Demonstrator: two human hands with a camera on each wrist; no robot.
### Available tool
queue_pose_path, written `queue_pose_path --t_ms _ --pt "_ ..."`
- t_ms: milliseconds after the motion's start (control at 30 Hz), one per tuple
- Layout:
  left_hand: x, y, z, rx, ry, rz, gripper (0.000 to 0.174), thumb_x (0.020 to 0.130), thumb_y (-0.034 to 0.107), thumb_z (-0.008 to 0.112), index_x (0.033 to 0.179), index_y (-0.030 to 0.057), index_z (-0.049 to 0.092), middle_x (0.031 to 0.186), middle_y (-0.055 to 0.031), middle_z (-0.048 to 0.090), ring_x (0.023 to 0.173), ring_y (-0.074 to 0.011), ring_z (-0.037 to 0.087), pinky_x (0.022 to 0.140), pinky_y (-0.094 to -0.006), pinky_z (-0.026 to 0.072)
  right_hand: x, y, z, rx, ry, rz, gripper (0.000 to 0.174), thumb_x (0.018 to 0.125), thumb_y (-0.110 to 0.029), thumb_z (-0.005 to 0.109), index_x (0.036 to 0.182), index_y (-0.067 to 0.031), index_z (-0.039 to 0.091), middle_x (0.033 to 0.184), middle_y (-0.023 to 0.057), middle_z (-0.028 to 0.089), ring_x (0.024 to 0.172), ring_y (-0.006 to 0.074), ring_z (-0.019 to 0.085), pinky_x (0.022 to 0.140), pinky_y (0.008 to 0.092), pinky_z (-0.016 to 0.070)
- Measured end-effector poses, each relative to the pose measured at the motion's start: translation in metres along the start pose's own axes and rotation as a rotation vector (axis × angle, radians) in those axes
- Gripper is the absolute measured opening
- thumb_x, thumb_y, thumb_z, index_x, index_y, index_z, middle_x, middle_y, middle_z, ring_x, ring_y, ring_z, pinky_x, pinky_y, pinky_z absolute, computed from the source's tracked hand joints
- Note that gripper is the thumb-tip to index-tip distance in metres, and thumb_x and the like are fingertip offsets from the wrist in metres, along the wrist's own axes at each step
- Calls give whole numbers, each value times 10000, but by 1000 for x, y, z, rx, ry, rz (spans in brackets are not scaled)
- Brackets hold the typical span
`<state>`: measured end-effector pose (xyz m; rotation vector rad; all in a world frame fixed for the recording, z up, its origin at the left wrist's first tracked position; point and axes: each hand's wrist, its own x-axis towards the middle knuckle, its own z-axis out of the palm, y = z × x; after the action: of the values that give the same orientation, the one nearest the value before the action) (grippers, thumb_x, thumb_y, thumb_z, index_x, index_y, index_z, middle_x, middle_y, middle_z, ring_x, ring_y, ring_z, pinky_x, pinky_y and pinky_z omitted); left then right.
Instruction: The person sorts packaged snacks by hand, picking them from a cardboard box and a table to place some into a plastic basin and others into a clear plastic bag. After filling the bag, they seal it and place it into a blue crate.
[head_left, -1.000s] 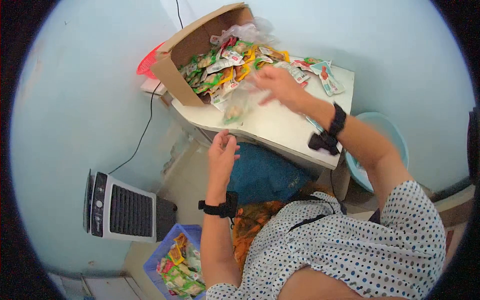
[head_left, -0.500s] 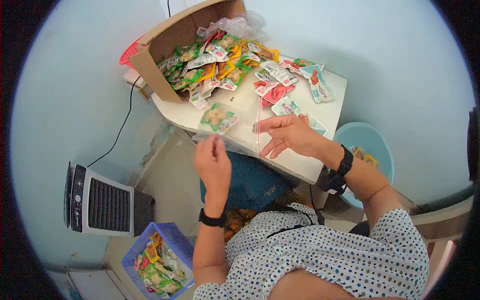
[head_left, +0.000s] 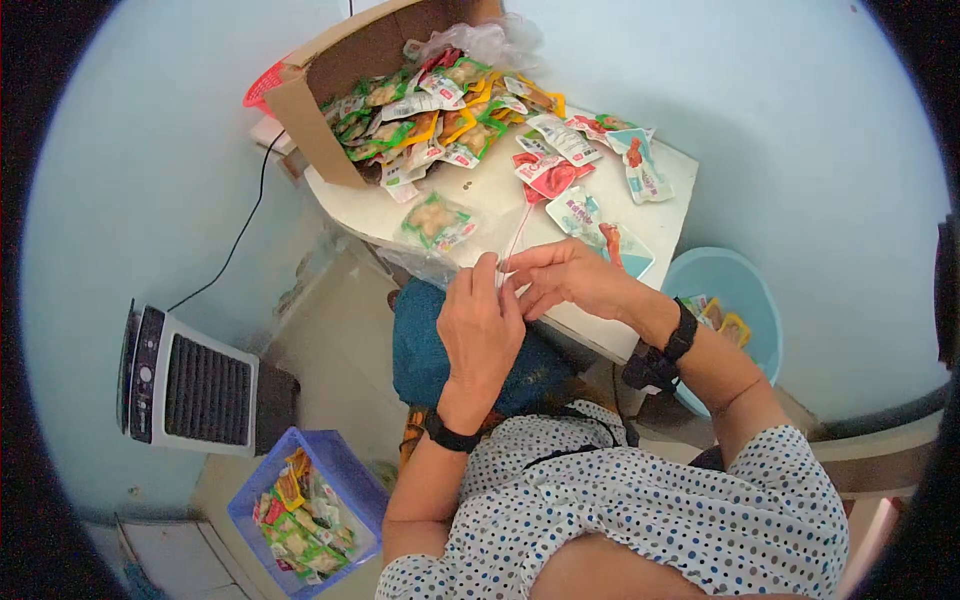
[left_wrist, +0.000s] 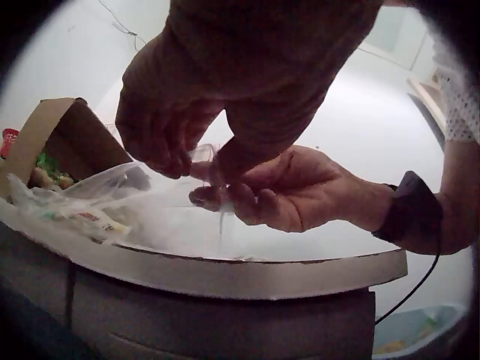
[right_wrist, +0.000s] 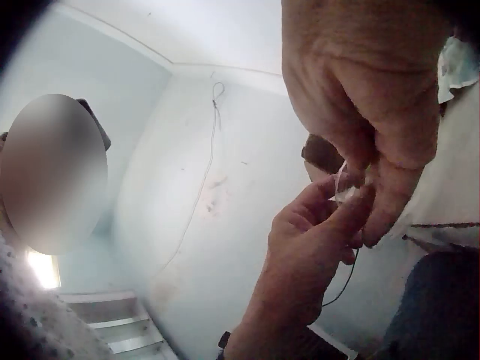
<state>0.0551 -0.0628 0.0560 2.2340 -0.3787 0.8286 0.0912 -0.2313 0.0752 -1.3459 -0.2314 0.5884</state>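
Note:
A clear plastic zip bag [head_left: 420, 262] lies at the table's front edge with a green-edged snack packet [head_left: 435, 220] in it or under its film. Its red-lined mouth runs up to the fingers of both hands. My left hand [head_left: 480, 335] pinches the bag's mouth between thumb and fingertips. From the other side my right hand [head_left: 585, 282] pinches the same edge, its fingertips against the left ones. In the left wrist view the bag [left_wrist: 161, 206] stretches leftward from the hands. The right wrist view shows a bit of clear film between the fingertips.
A cardboard box [head_left: 330, 150] on its side spills many snack packets [head_left: 410, 110] onto the white table [head_left: 650, 200]. Loose packets [head_left: 550, 178] lie right of it. A light-blue tub [head_left: 765, 300] stands right, a purple basket [head_left: 365, 480] of packets lower left, beside an air cooler [head_left: 205, 390].
The right hand held the bag up near the box, then brought it down to the table edge. Both hands have since come together at the bag's mouth.

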Motion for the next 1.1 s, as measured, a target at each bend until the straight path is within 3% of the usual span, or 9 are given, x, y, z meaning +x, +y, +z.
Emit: queue_pose_path --t_ms 167,267,367,567,667,700,933,1033,1100 --pt "2 1 -2 44 51 54 203 820 48 647 1021 39 624 798 -140 611 713 -326 609 612 -412 480 18 8 -9 -434 42 -176 253 898 -9 527 1115 30 652 1133 131 665 954 206 654 769 354 538" --pt "3 2 -6 88 57 50 200 815 38 644 1014 51 629 779 -127 612 700 -315 610 598 -408 480 23 10 -8 -1011 130 -539 240 846 1 570 1072 36 644 1111 164 662 977 257 642 786 350 514" --pt "4 -3 -7 91 119 70 188 815 39 643 1001 55 631 756 -122 607 679 -310 609 582 -406 478 17 5 0 -1270 403 -742 175 843 -69 590 941 59 658 1078 249 638 927 407 619 813 395 522" --pt "-1 -1 -4 65 115 46 199 784 31 648 981 54 633 748 -126 612 676 -315 617 582 -407 489 -4 -36 1 -1363 302 -310 189 835 -156 641 843 29 673 812 191 687 762 334 679 721 382 550" --pt "-3 -3 -4 64 125 43 214 768 28 650 980 51 636 754 -128 616 680 -319 621 580 -408 493 -10 -69 9 -895 396 -209 214 862 -181 624 841 23 683 672 122 666 632 199 677 593 319 550" --pt "-3 -3 -4 57 129 38 217 766 27 650 982 49 637 753 -130 616 681 -319 621 580 -409 493 -9 -74 10 -811 409 -314 260 890 -212 596 858 28 689 679 79 658 597 101 640 517 261 525" --pt "-7 -4 -7 43 112 30 235 761 25 636 996 37 638 761 -136 614 687 -324 620 590 -407 496 67 -88 -30 -645 547 -322 283 837 -225 637 871 51 689 713 99 684 574 139 642 548 284 531" --pt "-8 -7 -10 47 119 21 244 758 20 627 1002 33 636 765 -136 611 688 -327 617 593 -409 497 115 -77 -63 -1087 348 -215 272 831 -232 676 949 12 697 796 72 674 714 162 662 638 314 532" --pt "-8 -7 -12 43 127 7 257 755 16 622 1012 30 632 767 -137 611 691 -330 618 596 -411 497 133 -72 -63 -1363 400 -304 341 775 -282 666 931 20 696 798 173 669 750 287 668 692 403 529"
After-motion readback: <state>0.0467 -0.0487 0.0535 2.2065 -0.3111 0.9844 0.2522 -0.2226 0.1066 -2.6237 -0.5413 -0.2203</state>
